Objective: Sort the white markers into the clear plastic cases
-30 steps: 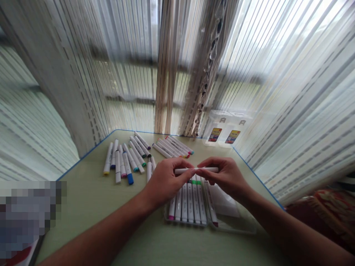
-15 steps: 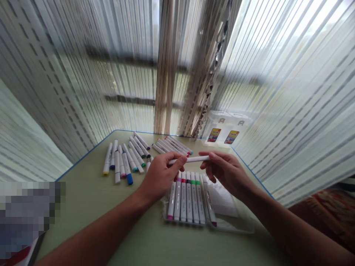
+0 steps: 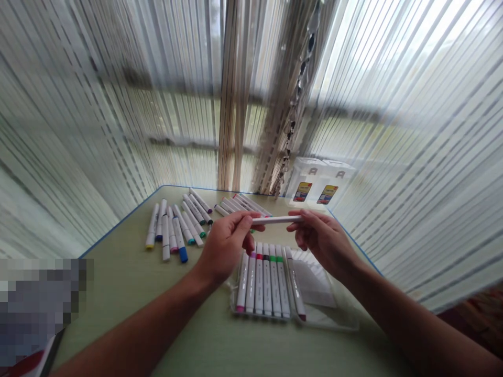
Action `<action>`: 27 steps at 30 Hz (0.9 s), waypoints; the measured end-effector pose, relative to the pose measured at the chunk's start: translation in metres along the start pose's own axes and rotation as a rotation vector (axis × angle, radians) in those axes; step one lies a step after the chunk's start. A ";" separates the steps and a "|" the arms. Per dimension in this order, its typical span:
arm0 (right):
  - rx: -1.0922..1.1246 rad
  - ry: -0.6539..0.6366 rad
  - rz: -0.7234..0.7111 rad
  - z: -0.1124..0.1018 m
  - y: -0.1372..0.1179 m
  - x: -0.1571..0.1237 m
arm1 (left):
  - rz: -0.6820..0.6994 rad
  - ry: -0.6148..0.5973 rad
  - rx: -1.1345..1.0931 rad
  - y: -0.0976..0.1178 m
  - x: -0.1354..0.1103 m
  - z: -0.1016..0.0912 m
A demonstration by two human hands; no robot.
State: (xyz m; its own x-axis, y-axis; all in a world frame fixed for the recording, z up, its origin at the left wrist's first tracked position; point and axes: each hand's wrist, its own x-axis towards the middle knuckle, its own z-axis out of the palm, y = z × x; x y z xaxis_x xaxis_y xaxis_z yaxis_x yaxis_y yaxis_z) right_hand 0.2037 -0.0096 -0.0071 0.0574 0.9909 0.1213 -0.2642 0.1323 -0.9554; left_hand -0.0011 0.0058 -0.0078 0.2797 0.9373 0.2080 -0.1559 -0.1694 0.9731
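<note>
While left hand (image 3: 225,245) and right hand (image 3: 323,240) fingers (image 3: 240,224) pinch a marker (image 3: 275,220), green table (image 3: 129,277), curtains (image 3: 393,131).

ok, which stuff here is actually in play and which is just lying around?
In hand:
- white marker, held near its ends by the left hand and right hand
- clear case below the hands, with its row of markers

Lying about:
- loose markers on the table
- two labelled boxes at the back
- curtains
</note>
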 end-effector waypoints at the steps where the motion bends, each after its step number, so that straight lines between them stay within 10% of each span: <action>1: -0.001 0.006 0.001 0.000 0.000 0.000 | -0.008 -0.003 -0.014 0.000 0.000 0.000; 27: -0.218 -0.103 -0.031 0.001 0.006 -0.006 | -0.035 -0.058 0.224 -0.001 -0.003 0.002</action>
State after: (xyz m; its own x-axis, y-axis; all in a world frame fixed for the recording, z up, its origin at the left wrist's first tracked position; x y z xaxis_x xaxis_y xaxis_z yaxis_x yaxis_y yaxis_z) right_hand 0.2004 -0.0143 -0.0131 -0.0389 0.9851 0.1674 -0.0493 0.1654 -0.9850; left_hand 0.0003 0.0021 -0.0090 0.3364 0.9257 0.1728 0.0672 -0.2066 0.9761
